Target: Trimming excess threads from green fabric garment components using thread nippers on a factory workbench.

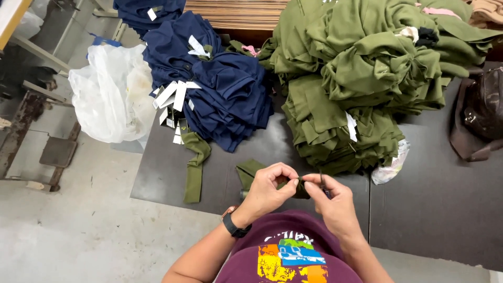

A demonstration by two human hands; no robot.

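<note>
My left hand (270,189) and my right hand (331,198) meet at the near edge of the dark table (429,199). Both pinch a small olive green fabric piece (250,172) that lies partly under my fingers. My right hand also holds a thin dark metal tool (321,181), likely small snips. A black band sits on my left wrist. Just left of my hands lies a long olive green fabric strip (195,163).
A large heap of olive green garments (361,78) fills the back right of the table. A pile of navy garments (220,89) with white tags lies back left. A white plastic bag (112,94) hangs off the left edge. A brown bag (479,115) sits at far right.
</note>
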